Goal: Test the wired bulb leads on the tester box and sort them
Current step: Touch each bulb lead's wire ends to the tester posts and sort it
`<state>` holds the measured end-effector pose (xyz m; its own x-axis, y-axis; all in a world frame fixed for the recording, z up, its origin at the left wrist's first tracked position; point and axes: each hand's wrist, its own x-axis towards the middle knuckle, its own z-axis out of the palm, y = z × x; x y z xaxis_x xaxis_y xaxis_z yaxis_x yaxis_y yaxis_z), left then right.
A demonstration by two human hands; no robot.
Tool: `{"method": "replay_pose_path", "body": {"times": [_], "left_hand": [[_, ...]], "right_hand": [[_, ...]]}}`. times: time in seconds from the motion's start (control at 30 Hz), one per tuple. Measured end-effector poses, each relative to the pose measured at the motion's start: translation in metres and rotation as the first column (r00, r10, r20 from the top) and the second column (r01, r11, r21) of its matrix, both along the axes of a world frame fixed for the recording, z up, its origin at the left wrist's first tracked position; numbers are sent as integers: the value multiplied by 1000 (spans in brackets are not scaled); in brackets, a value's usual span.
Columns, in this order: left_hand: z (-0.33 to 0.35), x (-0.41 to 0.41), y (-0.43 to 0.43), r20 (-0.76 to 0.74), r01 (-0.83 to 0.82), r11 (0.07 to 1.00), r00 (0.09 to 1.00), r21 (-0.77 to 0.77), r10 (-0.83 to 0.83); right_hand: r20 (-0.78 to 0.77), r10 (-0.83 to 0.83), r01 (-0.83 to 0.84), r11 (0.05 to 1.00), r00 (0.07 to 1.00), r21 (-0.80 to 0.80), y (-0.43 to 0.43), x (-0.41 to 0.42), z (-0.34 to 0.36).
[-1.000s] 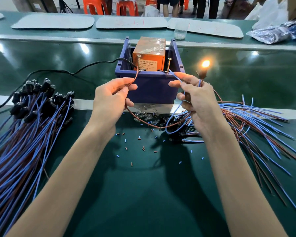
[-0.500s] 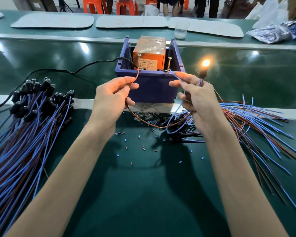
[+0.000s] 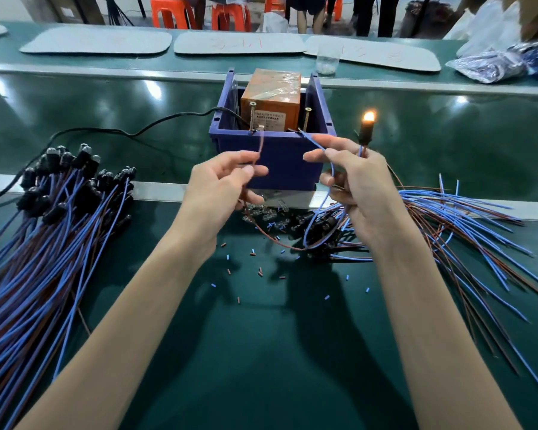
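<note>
Orange tester point(image 3: 272, 97) in its bin point(image 3: 282, 170) on the desk point(image 3: 261, 352), bulb point(image 3: 369, 117) lit.
Hands apart: left hand point(image 3: 221, 189) pinches the brown lead point(image 3: 260, 145), right hand point(image 3: 356, 184) pinches the blue lead point(image 3: 316, 144) and holds the socket point(image 3: 366, 135). Likely light, limp wire and fragile glass; grip insulation near the tips, or the socket. Tip contact on screws point(image 3: 252, 116) too small to confirm; right palm hidden.
</note>
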<state>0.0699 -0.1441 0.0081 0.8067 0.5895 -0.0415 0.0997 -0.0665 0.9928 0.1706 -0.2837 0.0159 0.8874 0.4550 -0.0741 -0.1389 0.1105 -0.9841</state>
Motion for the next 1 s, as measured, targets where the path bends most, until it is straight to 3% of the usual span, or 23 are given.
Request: {"method": "replay_pose_path", "body": {"times": [0.17, 0.3, 0.4, 0.5, 0.6, 0.73, 0.93, 1.0], "left_hand": [[4, 3, -15, -156, 247, 961, 952, -126, -265], [3, 1, -22, -100, 332, 930, 931, -160, -350], [2, 2, -21, -24, 222, 968, 974, -113, -226], [3, 3, -13, 58, 28, 974, 998, -225, -15], [6, 2, -3, 116, -95, 888, 980, -450, 164], [6, 1, 4, 83, -154, 754, 960, -638, 266], [-2, 1, 4, 24, -231, 752, 950, -617, 312], [-3, 2, 8, 10, -309, 774, 926, -553, 377]], "right_hand": [[24, 147, -146, 988, 989, -53, 1, -8, 9], [90, 151, -128, 967, 984, -221, 1, -9, 15], [175, 38, 15, 956, 984, -292, -7, -1, 16], [147, -34, 80, 944, 989, -321, -19, 8, 14], [38, -54, 61, 977, 998, -205, -33, 16, 17], [49, -152, 154, 987, 987, -50, -46, 19, 26], [148, -412, 392, 908, 899, 149, -52, 16, 32], [245, -539, 519, 842, 806, 145, -51, 22, 32]]}}
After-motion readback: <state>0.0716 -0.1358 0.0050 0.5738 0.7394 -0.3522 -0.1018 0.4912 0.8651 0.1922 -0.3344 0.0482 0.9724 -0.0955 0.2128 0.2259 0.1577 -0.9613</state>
